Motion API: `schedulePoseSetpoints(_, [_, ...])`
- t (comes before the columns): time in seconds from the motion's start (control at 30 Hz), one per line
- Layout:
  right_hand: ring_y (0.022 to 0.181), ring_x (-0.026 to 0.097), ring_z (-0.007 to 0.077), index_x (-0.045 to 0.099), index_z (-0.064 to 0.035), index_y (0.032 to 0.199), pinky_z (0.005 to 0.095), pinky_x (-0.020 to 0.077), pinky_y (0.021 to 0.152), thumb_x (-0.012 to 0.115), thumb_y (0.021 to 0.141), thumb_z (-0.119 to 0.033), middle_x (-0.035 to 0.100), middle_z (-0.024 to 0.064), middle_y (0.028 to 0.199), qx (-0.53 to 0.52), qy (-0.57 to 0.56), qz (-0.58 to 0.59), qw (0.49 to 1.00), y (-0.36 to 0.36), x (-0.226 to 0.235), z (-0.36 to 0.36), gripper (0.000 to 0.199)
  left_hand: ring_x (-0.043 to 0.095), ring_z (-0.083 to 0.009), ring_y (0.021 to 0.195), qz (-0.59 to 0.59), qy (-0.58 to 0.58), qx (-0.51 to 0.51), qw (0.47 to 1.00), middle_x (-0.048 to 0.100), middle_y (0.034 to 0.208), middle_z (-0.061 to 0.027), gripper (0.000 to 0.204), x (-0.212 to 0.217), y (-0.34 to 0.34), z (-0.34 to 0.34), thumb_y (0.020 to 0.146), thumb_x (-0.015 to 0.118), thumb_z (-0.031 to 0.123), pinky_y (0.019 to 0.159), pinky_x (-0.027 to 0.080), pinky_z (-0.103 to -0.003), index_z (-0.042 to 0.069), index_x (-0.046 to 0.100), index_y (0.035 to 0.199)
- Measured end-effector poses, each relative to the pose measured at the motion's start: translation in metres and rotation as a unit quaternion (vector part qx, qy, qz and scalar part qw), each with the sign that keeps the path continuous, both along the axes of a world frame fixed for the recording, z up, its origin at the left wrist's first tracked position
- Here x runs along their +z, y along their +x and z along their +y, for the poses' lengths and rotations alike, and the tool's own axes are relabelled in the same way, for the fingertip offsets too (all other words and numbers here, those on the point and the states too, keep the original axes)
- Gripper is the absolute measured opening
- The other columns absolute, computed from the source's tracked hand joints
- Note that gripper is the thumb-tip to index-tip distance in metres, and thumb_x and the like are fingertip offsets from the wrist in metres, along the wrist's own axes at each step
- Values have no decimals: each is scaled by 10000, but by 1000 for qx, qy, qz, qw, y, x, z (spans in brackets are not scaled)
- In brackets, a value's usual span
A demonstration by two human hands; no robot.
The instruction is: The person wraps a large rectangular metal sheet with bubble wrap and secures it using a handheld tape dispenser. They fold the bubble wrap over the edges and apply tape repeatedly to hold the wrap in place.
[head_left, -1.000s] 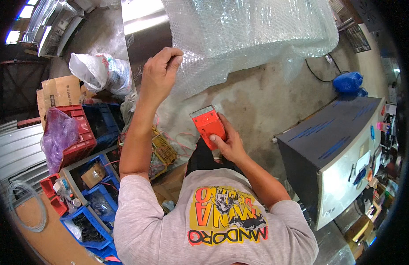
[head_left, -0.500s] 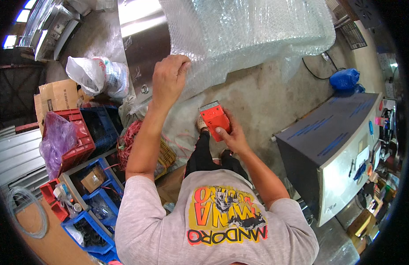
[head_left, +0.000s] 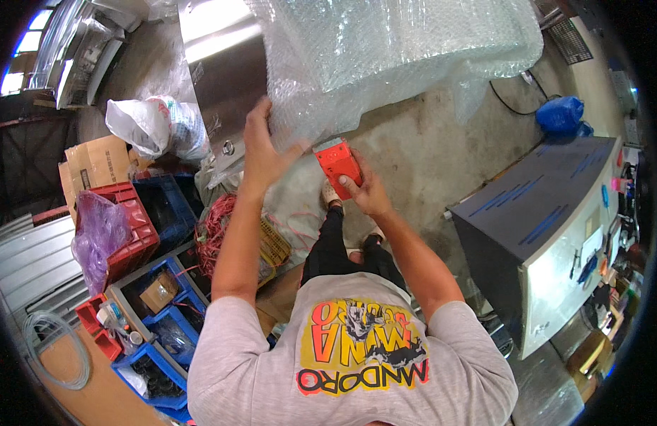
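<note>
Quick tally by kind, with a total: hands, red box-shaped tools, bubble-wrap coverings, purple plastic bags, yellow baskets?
Hands: 2, left hand and right hand
Red box-shaped tool: 1
Bubble-wrap covering: 1
Purple plastic bag: 1
Yellow basket: 1
Total: 6

Blue bag point(head_left: 559, 115), large red crate point(head_left: 135, 243)

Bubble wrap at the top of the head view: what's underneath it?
A shiny metal panel shows past the left edge of the bubble wrap, near the left hand. It seems to continue underneath, but the cloudy wrap hides how far, and anything else there.
</note>
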State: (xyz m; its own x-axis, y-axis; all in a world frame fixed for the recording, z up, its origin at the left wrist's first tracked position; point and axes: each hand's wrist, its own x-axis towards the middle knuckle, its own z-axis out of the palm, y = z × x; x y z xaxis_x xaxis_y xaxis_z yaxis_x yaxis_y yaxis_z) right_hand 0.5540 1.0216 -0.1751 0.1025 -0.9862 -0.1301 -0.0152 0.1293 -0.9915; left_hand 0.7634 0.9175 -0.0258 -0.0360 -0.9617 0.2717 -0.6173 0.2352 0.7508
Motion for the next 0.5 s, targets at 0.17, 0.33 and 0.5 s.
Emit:
schedulePoseSetpoints(0.17, [1307, 573, 318, 369, -16, 1529, 387, 424, 1091, 718, 932, -319, 589, 245, 1391, 6, 7, 15, 1000, 0, 10, -1, 755, 421, -322, 1346, -141, -17, 62, 988, 437, 1439, -229, 703, -39, 12, 23, 779, 845, 257, 1035, 433, -444, 56, 499, 1358])
schedulePoseSetpoints(0.33, [1322, 551, 282, 356, -1, 1537, 377, 408, 1101, 729, 935, -285, 578, 235, 1411, 1, 37, -46, 998, -6, 13, 7, 762, 563, -295, 1176, 19, 118, 113, 986, 558, 1306, -145, 619, -80, 6, 84, 840, 790, 161, 927, 497, -415, 45, 475, 1360])
schedulePoseSetpoints(0.5, [1350, 503, 237, 331, 9, 1549, 366, 371, 1132, 719, 949, -245, 540, 181, 1447, 28, 72, -115, 990, -18, 16, 15, 759, 651, -231, 1002, 438, 310, 137, 833, 647, 1176, -76, 430, -137, -4, 73, 880, 706, 48, 799, 522, -367, 86, 537, 1274])
